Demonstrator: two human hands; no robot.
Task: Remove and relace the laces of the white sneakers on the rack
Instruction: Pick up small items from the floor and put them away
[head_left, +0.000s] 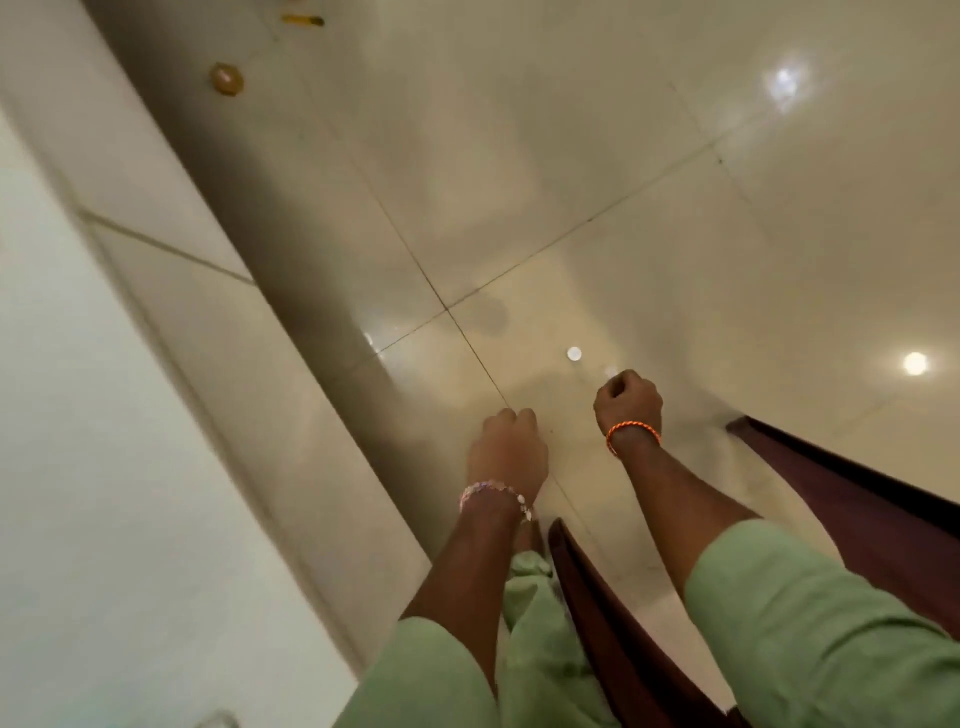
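Note:
No sneakers, laces or rack are in view. My left hand (506, 449) hangs over the glossy tiled floor with its fingers curled into a fist and nothing in it; a pale beaded bracelet is on that wrist. My right hand (627, 402) is a little further forward, also curled into a fist and holding nothing, with an orange thread band on the wrist. Both arms wear light green sleeves. The frame is blurred by motion.
A white wall with a tiled skirting (156, 291) runs along the left. A dark maroon cloth (857, 499) hangs at the right and between my arms. A small round brown object (226, 78) and a thin yellow one (303, 20) lie on the far floor.

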